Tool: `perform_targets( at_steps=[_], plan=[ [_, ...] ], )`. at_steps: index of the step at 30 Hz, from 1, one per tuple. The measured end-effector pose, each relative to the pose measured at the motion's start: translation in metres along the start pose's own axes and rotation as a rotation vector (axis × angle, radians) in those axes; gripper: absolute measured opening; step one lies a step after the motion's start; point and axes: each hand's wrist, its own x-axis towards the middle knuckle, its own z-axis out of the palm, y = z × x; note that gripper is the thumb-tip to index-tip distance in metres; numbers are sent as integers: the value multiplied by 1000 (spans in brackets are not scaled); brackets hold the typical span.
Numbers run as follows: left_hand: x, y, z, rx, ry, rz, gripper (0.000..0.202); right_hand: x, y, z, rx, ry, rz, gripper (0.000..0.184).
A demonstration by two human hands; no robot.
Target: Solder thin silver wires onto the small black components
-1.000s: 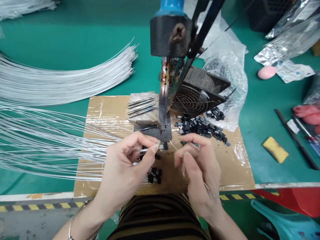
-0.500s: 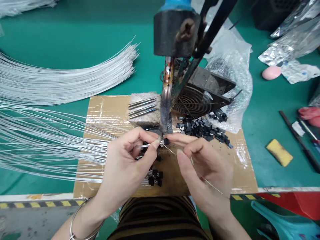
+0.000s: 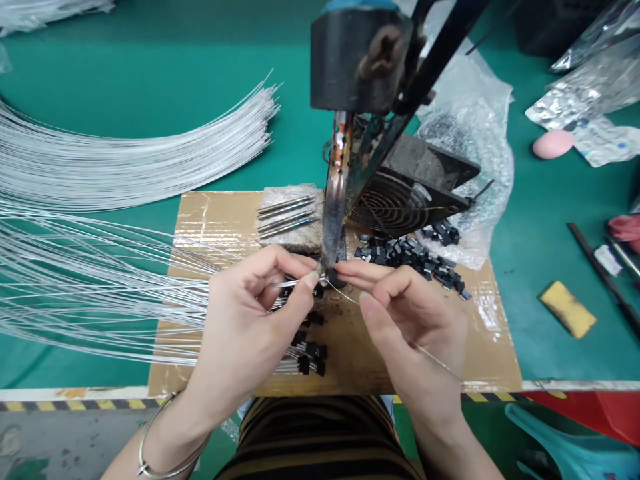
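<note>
My left hand point(image 3: 250, 320) pinches the end of a thin white wire point(image 3: 125, 293) just under the tip of a fixed soldering iron point(image 3: 334, 207). My right hand point(image 3: 405, 320) pinches a small black component point(image 3: 336, 279) at the same spot and holds a fine solder wire point(image 3: 430, 357) that trails to the right. Both sets of fingertips meet beneath the iron tip. Several finished wires with black ends point(image 3: 307, 353) lie below my left hand on a taped cardboard sheet point(image 3: 210, 227).
A pile of black components point(image 3: 410, 257) lies right of the iron by a black fan point(image 3: 400, 200) and a plastic bag point(image 3: 470, 133). White wire bundles point(image 3: 125, 153) fan across the green table's left. A yellow sponge point(image 3: 567, 308) and tools sit right.
My right hand moved up and left, so its fingertips now meet my left hand's under the iron tip. My left hand has lifted slightly towards the iron.
</note>
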Motion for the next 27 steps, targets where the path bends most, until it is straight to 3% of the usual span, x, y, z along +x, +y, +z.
perform_targets(
  at_steps=[27],
  plan=[
    [1,2,-1,-18,7,54,16,1,-1,2,33,5,-21,23]
  ],
)
